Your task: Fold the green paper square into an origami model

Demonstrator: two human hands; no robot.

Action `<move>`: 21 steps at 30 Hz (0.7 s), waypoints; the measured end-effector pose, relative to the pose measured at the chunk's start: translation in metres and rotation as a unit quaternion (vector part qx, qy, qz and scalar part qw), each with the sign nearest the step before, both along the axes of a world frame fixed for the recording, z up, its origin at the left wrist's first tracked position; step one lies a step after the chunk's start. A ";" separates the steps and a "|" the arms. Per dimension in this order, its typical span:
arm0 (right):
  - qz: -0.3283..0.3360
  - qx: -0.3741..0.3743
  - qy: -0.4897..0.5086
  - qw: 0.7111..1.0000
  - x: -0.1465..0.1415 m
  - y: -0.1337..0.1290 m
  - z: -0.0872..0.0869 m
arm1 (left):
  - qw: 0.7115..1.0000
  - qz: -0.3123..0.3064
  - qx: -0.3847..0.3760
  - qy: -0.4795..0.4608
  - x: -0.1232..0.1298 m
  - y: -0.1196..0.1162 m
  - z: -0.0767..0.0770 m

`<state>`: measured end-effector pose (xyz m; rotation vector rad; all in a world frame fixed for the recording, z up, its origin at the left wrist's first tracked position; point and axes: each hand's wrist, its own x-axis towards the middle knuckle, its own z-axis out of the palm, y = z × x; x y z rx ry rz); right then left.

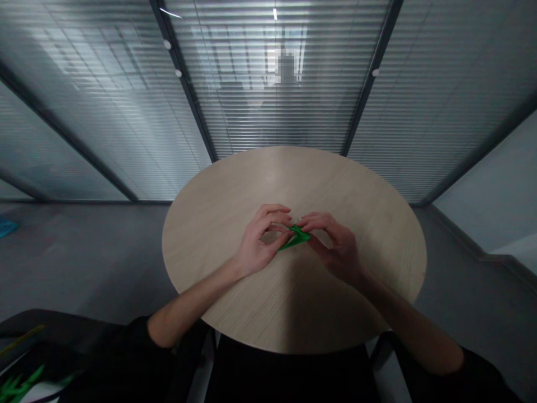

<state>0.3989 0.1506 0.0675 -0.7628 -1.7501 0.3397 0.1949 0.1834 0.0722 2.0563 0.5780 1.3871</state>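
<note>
Folded green paper (296, 238) held just below table ctr, our L hand (257, 243) and R hand (335, 247) together and clamped on it, fingertips pinching close in for a firm, even hold. Round light-wood table (293, 179) beneath; glass partition with slatted blinds (272, 117) runs approx. 10 to 2 o'clock, blurred person (286, 84) beyond it at 12, grey floor (84, 252) around, blue item (6, 226) at 9.
</note>
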 end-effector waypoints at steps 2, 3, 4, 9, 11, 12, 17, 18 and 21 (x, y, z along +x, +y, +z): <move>0.002 -0.002 -0.001 1.000 0.000 0.000 0.000 | 1.000 -0.009 -0.005 0.001 0.000 0.000 0.000; 0.003 -0.003 -0.001 1.000 0.000 0.000 0.000 | 1.000 -0.011 -0.006 0.000 0.000 0.000 0.000; 0.004 -0.003 -0.001 1.000 0.000 0.000 0.000 | 1.000 -0.010 -0.006 -0.001 0.000 0.000 -0.001; 0.003 -0.012 0.008 1.000 0.001 0.000 -0.001 | 1.000 0.008 -0.019 -0.003 0.000 0.001 -0.003; 0.000 -0.015 0.015 1.000 0.000 0.001 -0.002 | 1.000 0.013 -0.018 0.002 0.000 0.001 -0.002; -0.002 -0.016 0.018 1.000 0.000 0.001 -0.002 | 1.000 0.015 -0.009 0.009 0.000 0.001 -0.002; -0.036 -0.009 0.015 0.999 0.000 0.003 -0.003 | 0.998 0.015 0.049 0.036 -0.001 0.002 0.000; -0.044 -0.007 0.011 0.999 0.000 0.003 -0.003 | 0.998 0.015 0.055 0.037 -0.001 0.002 0.001; -0.054 -0.014 0.011 0.998 -0.001 0.003 -0.003 | 0.997 0.016 0.065 0.038 -0.001 0.002 0.002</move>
